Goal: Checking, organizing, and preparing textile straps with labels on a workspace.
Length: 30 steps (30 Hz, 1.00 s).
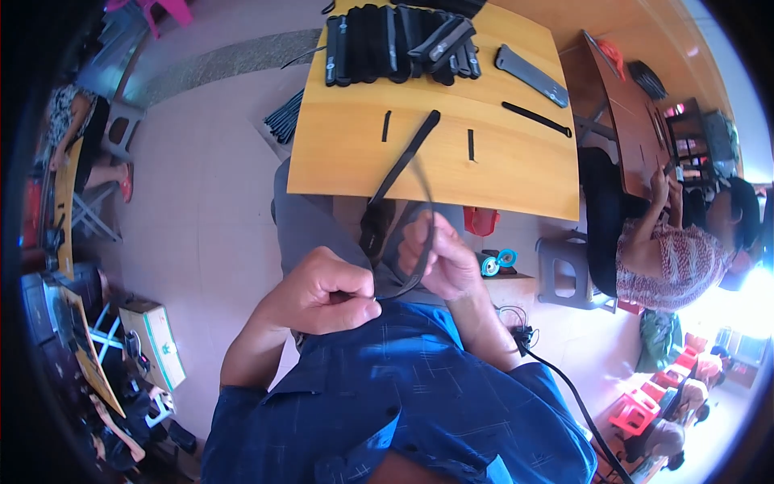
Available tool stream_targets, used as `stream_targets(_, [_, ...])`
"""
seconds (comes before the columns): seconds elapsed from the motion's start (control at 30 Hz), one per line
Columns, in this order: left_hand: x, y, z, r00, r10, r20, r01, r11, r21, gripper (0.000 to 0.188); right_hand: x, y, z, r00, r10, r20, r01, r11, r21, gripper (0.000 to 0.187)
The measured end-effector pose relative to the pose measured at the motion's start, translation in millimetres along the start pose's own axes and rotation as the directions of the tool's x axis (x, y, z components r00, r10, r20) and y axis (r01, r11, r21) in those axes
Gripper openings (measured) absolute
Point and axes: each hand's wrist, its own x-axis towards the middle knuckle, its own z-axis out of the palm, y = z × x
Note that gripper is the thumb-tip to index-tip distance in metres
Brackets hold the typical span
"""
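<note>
In front of my chest, above my lap, both hands work on a thin black strap (430,202). My left hand (326,294) is closed, thumb pressed against the curled forefinger, at the strap's lower end. Curled around the strap a little farther up is my right hand (439,254). The strap bows upward between them toward the table edge. A wider black band (407,157) reaches from the tabletop over the near edge toward my lap; whether it joins the held strap I cannot tell. Two short black strips (385,127) lie apart on the wooden table (339,165).
A pile of black and grey bands (379,48) covers the table's far left. To its right lie a grey flat piece (532,75) and a black strap with a looped end (536,119). A person (673,250) sits at a table on the right, beside a grey stool (564,270).
</note>
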Motion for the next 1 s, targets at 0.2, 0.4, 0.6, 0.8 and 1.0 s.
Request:
stream_targets(0.2, [49, -28, 21, 0.984, -0.026, -0.174, 0.05, 0.989, 0.137, 0.028, -24, -41, -3, 0.817, -0.511, -0.267, 0.353, 0.81, -0.468, 0.018])
stream_targets(0.4, [82, -62, 36, 0.952, 0.003, -0.307, 0.067, 0.974, 0.216, 0.03, -20, -116, -50, 0.584, -0.659, -0.474, 0.347, 0.73, -0.589, 0.013])
stream_targets(0.6, [43, -89, 33, 0.932, -0.163, -0.324, 0.234, 0.953, 0.192, 0.032, -20, -181, -105, 0.378, -0.717, -0.586, 0.153, 0.673, -0.724, 0.012])
stream_targets(0.8, [9, -97, 37, 0.868, -0.322, -0.377, 0.357, 0.934, 0.026, 0.031, -29, -195, -112, 0.333, -0.715, -0.615, -0.22, 0.576, -0.788, 0.019])
stream_targets(1.0, [-1, -102, 30, 0.836, -0.368, -0.408, 0.38, 0.923, -0.053, 0.031, -8, -187, -89, 0.446, -0.847, 0.289, -0.549, -0.514, -0.659, 0.022])
